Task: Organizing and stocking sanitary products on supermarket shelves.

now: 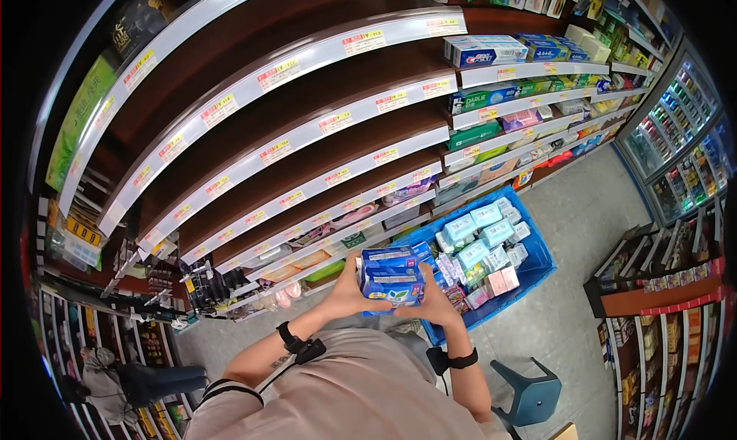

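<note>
In front of my chest I hold a small stack of blue plastic-wrapped packs (391,277), with both hands closed on its sides. My left hand (349,293) grips the left side, its thumb along the near edge. The right side is in my right hand (437,302), its fingers partly hidden by the packs. Just right of the stack, on the floor, stands a blue plastic crate (546,262). Inside it lie several pale blue packs (474,253), a pink pack (504,280) and other small packages. The crate's near left corner is partly behind my right hand and forearm.
Long brown shelves with price-label strips (276,152) curve across the front. Toothpaste boxes (485,51) stand on the right shelves. A dark blue-green stool (530,398) is at my right. Drinks fridges (683,125) stand far right; another person (107,386) is at lower left.
</note>
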Demonstrator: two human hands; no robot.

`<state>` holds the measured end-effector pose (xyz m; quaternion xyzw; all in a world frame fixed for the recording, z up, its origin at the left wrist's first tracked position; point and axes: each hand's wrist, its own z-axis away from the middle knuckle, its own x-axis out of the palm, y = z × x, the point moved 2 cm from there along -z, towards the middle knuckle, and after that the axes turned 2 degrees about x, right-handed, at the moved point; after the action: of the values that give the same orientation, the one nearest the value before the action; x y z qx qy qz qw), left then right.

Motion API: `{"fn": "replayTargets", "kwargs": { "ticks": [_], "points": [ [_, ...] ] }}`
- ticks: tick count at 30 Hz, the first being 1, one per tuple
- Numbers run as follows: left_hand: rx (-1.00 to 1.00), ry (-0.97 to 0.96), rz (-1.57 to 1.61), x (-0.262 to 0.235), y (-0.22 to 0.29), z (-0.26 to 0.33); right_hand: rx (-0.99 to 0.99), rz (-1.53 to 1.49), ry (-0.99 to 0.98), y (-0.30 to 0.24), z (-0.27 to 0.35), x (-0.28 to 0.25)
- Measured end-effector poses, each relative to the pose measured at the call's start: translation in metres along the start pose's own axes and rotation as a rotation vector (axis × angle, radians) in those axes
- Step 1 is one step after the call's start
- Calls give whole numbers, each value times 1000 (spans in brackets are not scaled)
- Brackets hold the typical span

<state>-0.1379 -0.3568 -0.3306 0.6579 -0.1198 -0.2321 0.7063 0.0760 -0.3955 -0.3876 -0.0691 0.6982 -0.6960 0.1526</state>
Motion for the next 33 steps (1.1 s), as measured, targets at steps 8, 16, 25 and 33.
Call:
{"fn": "replayTargets", "kwargs": {
  "ticks": [8,16,25,33],
  "points": [
    [-21,-35,-121,-10,-12,-28,250,-273,61,9,-12,2],
    [50,-99,-105,-46,8,-59,176,-188,88,-12,-60,-17],
    [389,59,-313,-87,50,-129,-69,106,195,-80,-153,-64],
    [423,149,-382,-114,47,-208,-130,253,101,-87,-249,-112]
  ]
}}
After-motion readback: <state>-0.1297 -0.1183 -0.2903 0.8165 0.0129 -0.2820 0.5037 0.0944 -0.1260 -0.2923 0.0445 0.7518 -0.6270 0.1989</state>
